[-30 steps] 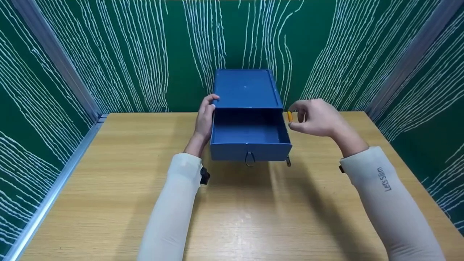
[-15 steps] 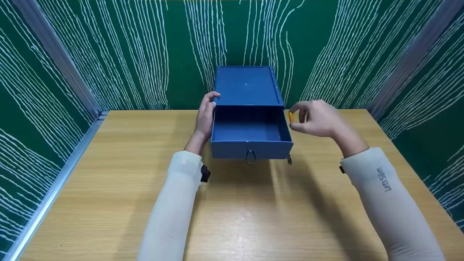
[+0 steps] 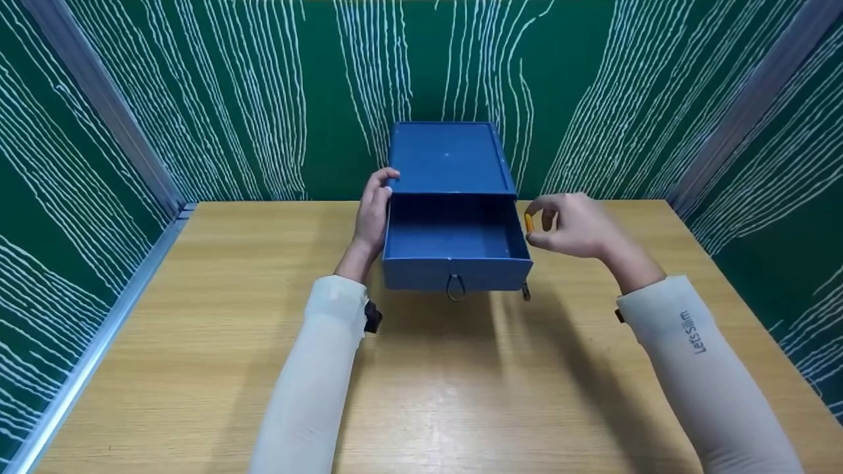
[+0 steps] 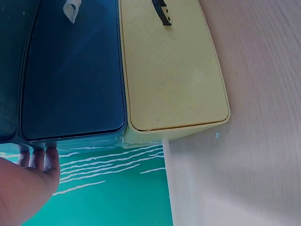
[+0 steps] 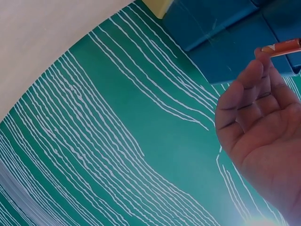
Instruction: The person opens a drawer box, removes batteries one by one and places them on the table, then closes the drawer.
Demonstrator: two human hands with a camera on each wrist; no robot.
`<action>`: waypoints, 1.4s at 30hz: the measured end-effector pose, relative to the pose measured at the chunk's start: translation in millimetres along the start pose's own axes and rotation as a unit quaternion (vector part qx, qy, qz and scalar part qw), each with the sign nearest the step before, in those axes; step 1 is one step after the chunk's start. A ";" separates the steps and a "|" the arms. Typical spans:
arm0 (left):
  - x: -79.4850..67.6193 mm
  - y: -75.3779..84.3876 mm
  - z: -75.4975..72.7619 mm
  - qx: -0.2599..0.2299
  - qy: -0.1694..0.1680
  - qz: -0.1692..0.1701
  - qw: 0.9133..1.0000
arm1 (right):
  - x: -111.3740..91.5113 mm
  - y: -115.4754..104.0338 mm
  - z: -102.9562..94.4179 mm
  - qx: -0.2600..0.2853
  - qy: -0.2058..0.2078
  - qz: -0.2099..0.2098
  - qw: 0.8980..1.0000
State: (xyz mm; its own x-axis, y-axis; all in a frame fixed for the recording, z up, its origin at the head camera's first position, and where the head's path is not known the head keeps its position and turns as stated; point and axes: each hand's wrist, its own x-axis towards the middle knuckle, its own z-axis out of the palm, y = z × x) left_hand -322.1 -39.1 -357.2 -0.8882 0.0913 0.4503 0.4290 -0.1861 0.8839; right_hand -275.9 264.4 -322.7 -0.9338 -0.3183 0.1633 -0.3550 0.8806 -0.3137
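Note:
A blue drawer cabinet [image 3: 451,158] stands at the back of the table, its top drawer [image 3: 458,273] pulled out and the visible inside bare. My left hand [image 3: 374,214] rests against the cabinet's left side, fingertips at the top edge; in the left wrist view its fingers [image 4: 51,160] touch the blue side. Just right of the open drawer, my right hand [image 3: 570,224] pinches a small orange cylinder [image 3: 529,222] between thumb and fingertips. Printing shows on it in the right wrist view, but its exact kind is unclear. The other right-hand fingers are bent.
Below the open drawer, the left wrist view shows a dark blue drawer [image 4: 73,75] and a yellow drawer [image 4: 174,70] with a black pull [image 4: 163,13]. The wooden table [image 3: 197,329] extends in front. Green walls with white lines [image 3: 263,99] enclose the back and sides.
My right hand has lowered slightly with the orange cylinder still pinched, staying beside the drawer. My left hand and the drawer hold their places.

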 end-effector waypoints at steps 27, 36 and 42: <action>2.0 0.0 1.3 -0.004 0.000 0.012 1.000 | -5.8 26.9 39.5 -0.009 -0.044 0.032 0.998; 1.3 1.1 1.4 -0.002 0.004 0.014 1.000 | -3.9 34.3 53.9 0.001 -0.070 0.035 0.997; 5.9 -11.0 -1.7 0.004 0.005 0.012 1.000 | -1.3 36.4 62.2 -0.001 -0.074 0.023 0.997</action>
State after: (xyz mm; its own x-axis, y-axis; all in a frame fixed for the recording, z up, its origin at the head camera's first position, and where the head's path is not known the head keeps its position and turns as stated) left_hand -332.4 -38.2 -364.5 -0.8794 0.0781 0.4697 0.4509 -0.1798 0.8743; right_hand -290.4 275.1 -392.5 -0.9452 -0.3265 0.0082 -0.3122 0.8958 -0.3164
